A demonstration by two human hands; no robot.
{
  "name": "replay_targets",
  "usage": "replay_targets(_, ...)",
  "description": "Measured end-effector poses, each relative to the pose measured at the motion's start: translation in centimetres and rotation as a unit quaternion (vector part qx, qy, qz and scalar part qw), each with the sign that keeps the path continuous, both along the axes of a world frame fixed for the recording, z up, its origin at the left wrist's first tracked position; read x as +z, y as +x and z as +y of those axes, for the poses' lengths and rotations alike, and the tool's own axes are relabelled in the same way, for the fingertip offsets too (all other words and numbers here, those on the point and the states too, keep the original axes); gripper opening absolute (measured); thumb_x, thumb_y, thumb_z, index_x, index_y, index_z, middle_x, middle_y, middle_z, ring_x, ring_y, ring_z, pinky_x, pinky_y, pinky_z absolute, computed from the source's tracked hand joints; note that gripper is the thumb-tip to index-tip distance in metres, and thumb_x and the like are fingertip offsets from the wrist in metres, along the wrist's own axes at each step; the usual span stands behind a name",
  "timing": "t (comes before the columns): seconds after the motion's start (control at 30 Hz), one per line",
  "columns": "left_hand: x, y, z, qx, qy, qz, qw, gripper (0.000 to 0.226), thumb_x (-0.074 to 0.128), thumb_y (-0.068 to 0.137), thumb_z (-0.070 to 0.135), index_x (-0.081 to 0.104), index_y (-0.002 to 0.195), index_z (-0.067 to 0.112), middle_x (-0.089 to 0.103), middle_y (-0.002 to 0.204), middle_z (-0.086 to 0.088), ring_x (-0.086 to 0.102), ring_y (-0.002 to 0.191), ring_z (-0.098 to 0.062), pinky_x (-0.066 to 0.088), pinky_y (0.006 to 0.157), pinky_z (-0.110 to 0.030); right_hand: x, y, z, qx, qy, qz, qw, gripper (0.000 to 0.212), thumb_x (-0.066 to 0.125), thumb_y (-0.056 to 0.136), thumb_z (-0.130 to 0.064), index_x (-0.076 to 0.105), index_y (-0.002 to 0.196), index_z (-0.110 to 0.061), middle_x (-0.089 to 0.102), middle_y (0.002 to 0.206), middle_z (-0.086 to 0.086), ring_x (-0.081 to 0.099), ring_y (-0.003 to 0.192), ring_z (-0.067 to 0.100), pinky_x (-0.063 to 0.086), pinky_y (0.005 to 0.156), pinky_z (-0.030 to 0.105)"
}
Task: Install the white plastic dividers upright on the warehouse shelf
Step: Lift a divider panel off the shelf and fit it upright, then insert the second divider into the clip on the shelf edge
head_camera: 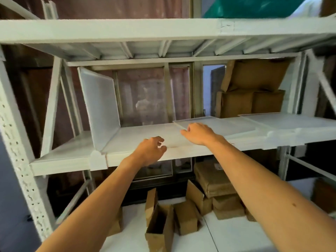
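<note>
One white plastic divider [99, 104] stands upright on the left part of the white shelf [69, 166], leaning slightly. A second divider [220, 125] lies flat on the shelf right of the middle. A third divider [291, 120] lies flat farther right. My right hand [198, 132] rests with fingers bent on the near left corner of the second divider. My left hand [151, 150] hovers at the shelf's front edge with fingers loosely curled, holding nothing.
Brown cardboard boxes [252, 91] are stacked at the back right of the shelf. More cardboard boxes [181, 213] lie on the level below. A perforated white upright [20, 151] stands at the left. The upper shelf [163, 30] is close overhead.
</note>
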State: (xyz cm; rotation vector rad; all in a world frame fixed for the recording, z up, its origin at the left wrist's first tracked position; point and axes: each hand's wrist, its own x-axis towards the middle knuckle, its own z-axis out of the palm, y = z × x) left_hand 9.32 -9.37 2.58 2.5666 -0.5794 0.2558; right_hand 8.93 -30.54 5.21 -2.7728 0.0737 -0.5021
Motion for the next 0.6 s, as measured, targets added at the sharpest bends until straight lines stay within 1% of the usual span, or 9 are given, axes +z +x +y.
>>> replay_targets(0.03,-0.1,0.0,-2.0,0.004,0.004,-0.003,1.0,0.046,0.051,0.097,0.038,0.05,0.14,0.023,0.06,0.137,-0.002,0.056,0.122,-0.027,0.043,0.106,-0.04,-0.4,-0.2,-2.6,-0.002,-0.01,0.01,1.0,0.037,0.043,0.097,-0.049,0.057,0.106,-0.015,0.059,0.097,0.006,0.058,0.092,0.029,0.04,0.067,0.036)
replay_targets(0.07,-0.3,0.0,-3.6,0.009,0.008,-0.002,1.0,0.048,0.05,0.097,0.039,0.048,0.142,0.022,0.057,0.14,-0.003,0.054,0.124,-0.028,0.042,0.107,-0.04,-0.8,-0.1,-4.8,-0.001,-0.017,0.014,1.0,0.035,0.043,0.097,-0.046,0.055,0.108,-0.015,0.061,0.103,0.007,0.058,0.093,0.028,0.04,0.067,0.035)
replay_targets(0.17,-1.1,-0.4,-8.8,0.026,0.043,-0.012,0.999,0.057,0.051,0.097,0.038,0.036,0.15,0.021,0.044,0.152,-0.004,0.044,0.135,-0.03,0.037,0.111,-0.041,-2.2,0.1,-11.1,0.0,-0.013,-0.004,1.0,0.048,0.043,0.099,-0.043,0.045,0.138,-0.016,0.055,0.135,0.011,0.055,0.116,0.031,0.044,0.084,0.039)
replay_targets(0.23,-1.4,-0.7,-12.0,0.036,0.059,-0.039,0.997,0.064,0.052,0.097,0.036,0.027,0.153,0.019,0.034,0.158,-0.004,0.034,0.143,-0.029,0.03,0.115,-0.041,-3.0,0.0,-14.5,-0.004,-0.009,-0.015,1.0,0.053,0.041,0.1,-0.044,0.039,0.146,-0.018,0.049,0.145,0.011,0.048,0.128,0.032,0.043,0.096,0.043)
replay_targets(0.3,-1.6,-0.5,-14.5,0.032,0.073,-0.051,0.996,0.07,0.053,0.097,0.035,0.019,0.156,0.018,0.023,0.162,-0.004,0.025,0.147,-0.028,0.025,0.117,-0.04,-4.1,0.0,-17.2,0.005,-0.012,-0.001,1.0,0.055,0.037,0.101,-0.046,0.036,0.149,-0.02,0.041,0.152,0.01,0.04,0.137,0.031,0.037,0.106,0.046)
replay_targets(0.37,-2.1,0.1,-16.3,0.027,0.098,-0.046,0.994,0.076,0.054,0.096,0.038,0.012,0.157,0.02,0.011,0.165,-0.001,0.015,0.151,-0.026,0.02,0.12,-0.042,-5.1,0.0,-19.1,0.018,-0.024,0.014,0.999,0.055,0.032,0.102,-0.05,0.038,0.148,-0.02,0.039,0.155,0.006,0.036,0.14,0.029,0.031,0.111,0.044)
replay_targets(0.43,-2.8,1.0,-17.4,0.031,0.138,-0.048,0.989,0.081,0.054,0.094,0.046,0.009,0.158,0.024,0.004,0.166,0.0,0.01,0.152,-0.025,0.016,0.121,-0.045,-5.8,0.4,-20.0,0.03,-0.048,0.007,0.998,0.053,0.028,0.103,-0.051,0.045,0.142,-0.021,0.044,0.151,0.004,0.039,0.138,0.026,0.029,0.112,0.043)
replay_targets(0.53,-4.1,2.4,-18.7,0.056,0.2,-0.087,0.974,0.087,0.052,0.087,0.063,0.01,0.156,0.03,0.008,0.166,0.0,0.014,0.151,-0.026,0.013,0.121,-0.048,-6.4,1.6,-20.7,0.038,-0.077,-0.001,0.996,0.053,0.022,0.102,-0.051,0.045,0.141,-0.022,0.044,0.15,0.003,0.038,0.138,0.026,0.026,0.113,0.045)
replay_targets(0.6,-4.5,2.9,-18.8,0.07,0.202,-0.11,0.971,0.088,0.05,0.084,0.069,0.014,0.156,0.032,0.016,0.164,0.001,0.019,0.149,-0.024,0.014,0.119,-0.048,-6.8,2.2,-20.8,0.042,-0.086,-0.004,0.995,0.055,0.019,0.101,-0.052,0.043,0.14,-0.022,0.044,0.149,0.003,0.037,0.137,0.026,0.026,0.114,0.046)
